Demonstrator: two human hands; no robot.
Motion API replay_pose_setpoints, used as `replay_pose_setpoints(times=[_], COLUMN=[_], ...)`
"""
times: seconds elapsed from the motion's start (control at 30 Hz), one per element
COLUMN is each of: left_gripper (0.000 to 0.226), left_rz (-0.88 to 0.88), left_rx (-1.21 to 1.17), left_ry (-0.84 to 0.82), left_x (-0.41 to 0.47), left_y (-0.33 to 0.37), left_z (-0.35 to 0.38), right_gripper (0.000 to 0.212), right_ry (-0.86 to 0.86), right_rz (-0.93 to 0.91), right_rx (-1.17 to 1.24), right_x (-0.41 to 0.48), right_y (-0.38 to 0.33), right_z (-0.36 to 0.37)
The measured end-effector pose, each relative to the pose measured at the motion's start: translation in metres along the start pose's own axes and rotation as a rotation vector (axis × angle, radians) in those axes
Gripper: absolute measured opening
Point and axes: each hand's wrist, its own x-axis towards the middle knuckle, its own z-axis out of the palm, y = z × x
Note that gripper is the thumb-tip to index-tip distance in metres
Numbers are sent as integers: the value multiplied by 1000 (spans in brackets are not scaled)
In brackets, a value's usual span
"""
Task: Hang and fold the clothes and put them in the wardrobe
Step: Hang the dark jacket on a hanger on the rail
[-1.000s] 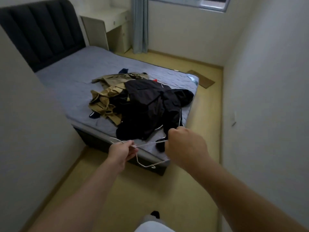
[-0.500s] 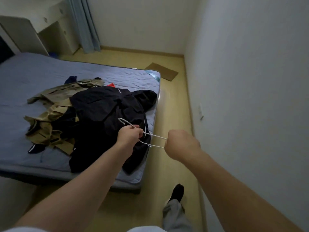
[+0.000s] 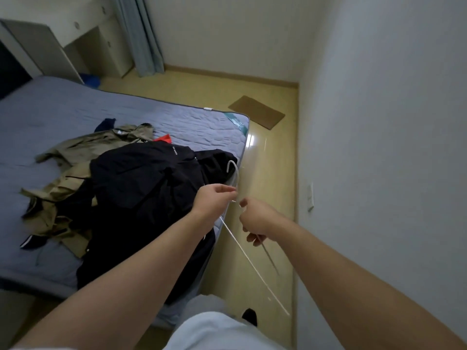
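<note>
A black jacket (image 3: 141,195) lies heaped on the blue-grey bed (image 3: 63,114), over a khaki coat (image 3: 65,173). A dark blue scrap (image 3: 104,123) and a red bit (image 3: 163,138) peek out behind the pile. I hold a thin white wire hanger (image 3: 249,258) over the bed's right edge. My left hand (image 3: 214,198) pinches it near the hook, which curves up over the jacket. My right hand (image 3: 257,218) grips the wire just beside it, and the long bar slants down towards the floor.
A white wall (image 3: 379,147) runs close on the right with a socket (image 3: 310,197). The narrow yellow floor strip (image 3: 267,173) holds a brown mat (image 3: 256,111). A pale desk (image 3: 83,41) and grey curtain (image 3: 141,34) stand at the back.
I have stepped closer along the bed's right side. The hanger has swung from lying flat between my hands to hook-up with its bar pointing down, and my hands have come together.
</note>
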Motion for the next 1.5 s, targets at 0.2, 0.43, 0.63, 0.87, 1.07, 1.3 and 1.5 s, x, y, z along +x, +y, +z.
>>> replay_pose_setpoints(times=[0.2, 0.43, 0.63, 0.87, 1.07, 1.3, 1.5], left_gripper=[16, 31, 22, 31, 56, 63, 53], left_rz=[-82, -163, -539, -650, -205, -214, -442], left_rx=[-26, -28, 269, 920, 1486, 1623, 1425], left_ry=[-100, -27, 109, -222, -852, -1148, -701], left_x=[82, 219, 362, 458, 504, 518, 511], left_y=[21, -6, -86, -178, -239, -287, -286], left_z=[18, 27, 0, -22, -21, -31, -45], right_gripper=[25, 37, 36, 36, 32, 38, 27], right_ry=[-9, 70, 84, -9, -63, -158, -191], right_rz=[-9, -4, 99, 122, 146, 200, 117], right_rx=[161, -28, -122, -35, -112, -99, -191], right_x=[96, 240, 376, 490, 553, 577, 587], right_y=[-4, -16, -32, -60, -52, -43, -59], right_z=[-35, -81, -97, -80, -51, -31, -29])
